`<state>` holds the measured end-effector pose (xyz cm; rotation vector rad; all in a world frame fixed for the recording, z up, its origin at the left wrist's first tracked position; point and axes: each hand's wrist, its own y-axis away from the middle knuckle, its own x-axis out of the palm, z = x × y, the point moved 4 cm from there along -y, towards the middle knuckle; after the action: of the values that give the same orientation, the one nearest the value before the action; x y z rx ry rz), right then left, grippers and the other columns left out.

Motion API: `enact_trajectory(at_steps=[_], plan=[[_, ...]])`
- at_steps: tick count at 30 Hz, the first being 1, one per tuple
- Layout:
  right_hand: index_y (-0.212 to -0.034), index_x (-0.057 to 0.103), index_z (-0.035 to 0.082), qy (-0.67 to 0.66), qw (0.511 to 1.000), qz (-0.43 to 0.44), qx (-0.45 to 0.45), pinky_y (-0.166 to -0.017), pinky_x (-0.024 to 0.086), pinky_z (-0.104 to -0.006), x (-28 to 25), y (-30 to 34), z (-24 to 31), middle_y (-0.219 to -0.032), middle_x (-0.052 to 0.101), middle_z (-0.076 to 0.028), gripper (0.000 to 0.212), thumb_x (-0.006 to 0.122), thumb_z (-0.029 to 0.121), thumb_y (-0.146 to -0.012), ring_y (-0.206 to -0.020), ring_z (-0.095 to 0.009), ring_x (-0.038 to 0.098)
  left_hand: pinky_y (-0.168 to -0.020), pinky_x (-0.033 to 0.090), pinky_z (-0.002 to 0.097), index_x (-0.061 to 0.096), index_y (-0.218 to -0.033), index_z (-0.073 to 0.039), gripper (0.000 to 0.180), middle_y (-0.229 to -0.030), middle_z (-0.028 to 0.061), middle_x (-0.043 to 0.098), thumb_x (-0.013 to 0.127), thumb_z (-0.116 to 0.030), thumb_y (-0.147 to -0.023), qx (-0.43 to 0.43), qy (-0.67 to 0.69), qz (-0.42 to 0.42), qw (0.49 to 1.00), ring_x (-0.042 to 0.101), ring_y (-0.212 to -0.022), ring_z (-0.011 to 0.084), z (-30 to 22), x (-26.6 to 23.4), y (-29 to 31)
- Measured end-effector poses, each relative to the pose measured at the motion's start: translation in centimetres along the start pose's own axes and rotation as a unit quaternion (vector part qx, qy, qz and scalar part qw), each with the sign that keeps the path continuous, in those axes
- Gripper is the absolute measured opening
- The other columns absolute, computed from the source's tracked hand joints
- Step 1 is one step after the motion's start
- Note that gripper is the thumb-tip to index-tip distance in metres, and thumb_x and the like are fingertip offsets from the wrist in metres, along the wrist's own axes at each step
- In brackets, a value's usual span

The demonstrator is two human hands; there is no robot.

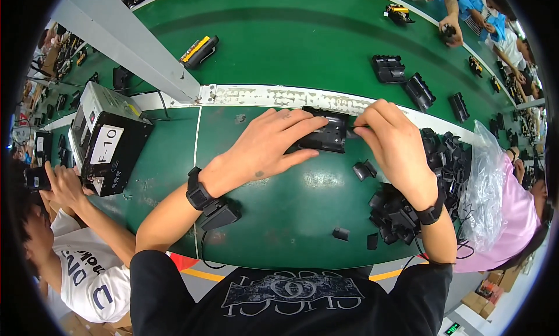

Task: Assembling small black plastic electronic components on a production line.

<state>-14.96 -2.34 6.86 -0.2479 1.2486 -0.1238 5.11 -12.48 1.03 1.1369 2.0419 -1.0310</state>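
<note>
A black, trough-shaped plastic housing [332,137] is held on the green tabletop [303,219], just below the white, scuffed ledge [279,96]. From the housing, all clock directions are taken. Its nine o'clock end is gripped by the bare left hand [271,135], which is half open, the fingers laid across the top and the thumb set apart along the near edge. At three o'clock, the fingertips of the right hand [399,144] are closed in a pinch on a small dark piece [351,133] at the housing's end; its shape is too small to be made out. Both wrists are circled by black bands.

Near the right hand, at between four and five o'clock, a small black curved plastic part [364,170] is seen lying loose, and beyond it a heap of jumbled black plastic parts [396,214] is piled. Next to the heap, at four o'clock, a crumpled clear plastic bag [483,190] is placed. A small black fragment [341,234] is left at six o'clock. Beyond the ledge, black ribbed housings [420,92] are scattered around two o'clock, and a yellow-and-black cylindrical unit [200,50] is set at ten o'clock.
</note>
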Motion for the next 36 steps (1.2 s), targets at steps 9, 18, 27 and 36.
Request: enact_trajectory(at_steps=[9, 18, 27, 36], plan=[[-0.093, 0.062, 0.005, 0.047, 0.998, 0.009, -0.048, -0.078, 0.055, -0.043, 3.0, -0.7, 1.9, -0.097, 0.057, -0.009, 0.018, 0.078, 0.009, -0.087, -0.094, -0.031, 0.062, -0.09, 0.053, 0.0399, 0.068, -0.14, -0.016, 0.054, -0.128, 0.005, 0.068, 0.082, -0.029, -0.09, 0.026, -0.033, -0.012, 0.999, 0.068, -0.106, 0.0268, 0.3, 0.7, 0.2], [-0.091, 0.064, 0.003, 0.054, 0.992, 0.083, -0.077, -0.081, 0.056, -0.0433, 3.0, -2.4, 1.4, -0.098, 0.062, -0.011, 0.016, 0.078, 0.009, -0.085, -0.098, -0.033, 0.063, -0.076, 0.05, 0.0362, 0.07, -0.133, -0.018, 0.041, -0.115, 0.0004, 0.064, 0.076, -0.033, -0.095, 0.074, -0.173, -0.014, 0.982, 0.066, -0.087, 0.018, -0.8, -0.3, -0.6], [-0.089, 0.067, 0.005, 0.101, 0.992, 0.064, -0.033, -0.076, 0.056, -0.0464, 2.8, -1.1, 1.7, -0.093, 0.066, -0.012, 0.024, 0.086, 0.014, -0.078, -0.09, -0.035, 0.07, -0.094, 0.05, 0.0416, 0.063, -0.141, -0.019, 0.053, -0.137, 0.0064, 0.062, 0.077, -0.024, -0.09, 0.067, -0.154, -0.066, 0.984, 0.062, -0.112, 0.0251, 0.0, -0.3, 0.6], [-0.123, 0.059, 0.005, 0.166, 0.984, 0.033, 0.055, -0.079, 0.054, -0.051, -1.8, 1.0, -2.0, -0.112, 0.062, -0.02, 0.038, 0.077, 0.011, -0.09, -0.098, -0.043, 0.067, -0.106, 0.051, 0.0453, 0.066, -0.133, -0.005, 0.049, -0.139, 0.0236, 0.059, 0.069, -0.01, -0.085, -0.202, -0.528, -0.116, 0.817, 0.06, -0.126, 0.0381, 10.3, -4.7, 0.6]])
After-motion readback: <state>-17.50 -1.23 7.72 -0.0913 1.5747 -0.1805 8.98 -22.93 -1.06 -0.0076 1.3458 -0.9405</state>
